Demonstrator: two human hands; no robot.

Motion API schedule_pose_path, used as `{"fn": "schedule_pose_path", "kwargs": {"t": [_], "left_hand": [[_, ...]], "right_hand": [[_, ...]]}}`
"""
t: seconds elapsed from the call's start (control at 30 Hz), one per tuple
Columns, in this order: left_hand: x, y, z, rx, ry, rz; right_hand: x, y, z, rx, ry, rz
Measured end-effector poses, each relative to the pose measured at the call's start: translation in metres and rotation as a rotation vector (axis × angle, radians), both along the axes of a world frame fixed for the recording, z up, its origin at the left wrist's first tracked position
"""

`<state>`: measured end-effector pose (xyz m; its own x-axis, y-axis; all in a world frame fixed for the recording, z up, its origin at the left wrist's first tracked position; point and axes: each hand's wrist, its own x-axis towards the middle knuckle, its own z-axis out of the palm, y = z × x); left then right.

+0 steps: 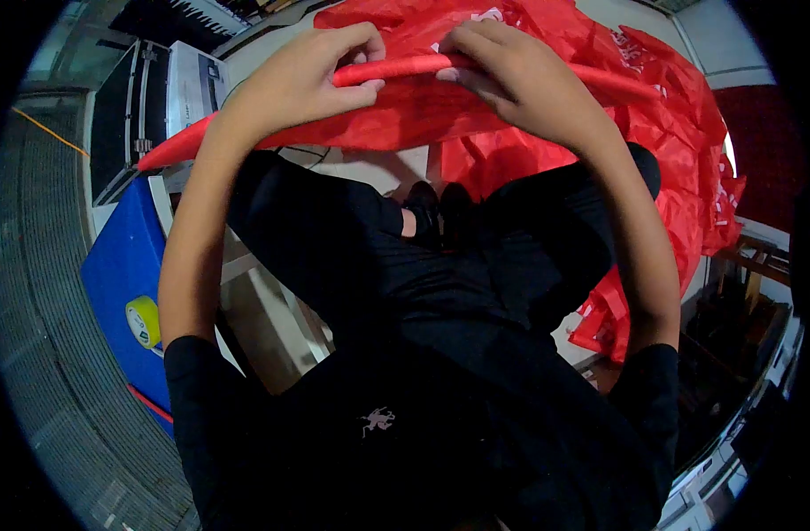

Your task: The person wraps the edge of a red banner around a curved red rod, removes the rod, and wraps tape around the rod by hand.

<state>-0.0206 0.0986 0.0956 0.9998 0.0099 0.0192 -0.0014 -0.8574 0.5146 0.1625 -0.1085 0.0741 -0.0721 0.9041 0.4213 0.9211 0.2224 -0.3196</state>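
Note:
A large sheet of red fabric with white print spreads over the floor beyond my knees and along the right side. Its near edge forms a narrow rolled or folded band, raised above my lap. My left hand pinches this band between thumb and fingers, left of centre. Just to the right, my right hand grips the same band with curled fingers. A short stretch of red shows between the two hands. From my left hand the band runs down left to a pointed end, passing behind my forearm.
A blue surface at the left bears a yellow-green tape roll. Behind it stand a black case and a white box. A ribbed grey surface lies at far left. Wooden furniture stands at the right.

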Motion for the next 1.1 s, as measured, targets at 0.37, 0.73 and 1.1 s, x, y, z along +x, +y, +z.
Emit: {"fn": "schedule_pose_path", "kwargs": {"t": [0.37,0.73,1.1], "left_hand": [[0.001,-0.003,-0.003,-0.013,-0.047,-0.048],[0.002,-0.004,-0.005,-0.052,-0.119,-0.073],[0.003,0.002,-0.011,0.088,-0.092,-0.184]], "right_hand": [[0.000,-0.002,-0.002,-0.092,0.020,-0.034],[0.001,-0.001,-0.004,-0.108,0.049,-0.030],[0.005,0.000,-0.007,0.002,-0.076,0.047]]}}
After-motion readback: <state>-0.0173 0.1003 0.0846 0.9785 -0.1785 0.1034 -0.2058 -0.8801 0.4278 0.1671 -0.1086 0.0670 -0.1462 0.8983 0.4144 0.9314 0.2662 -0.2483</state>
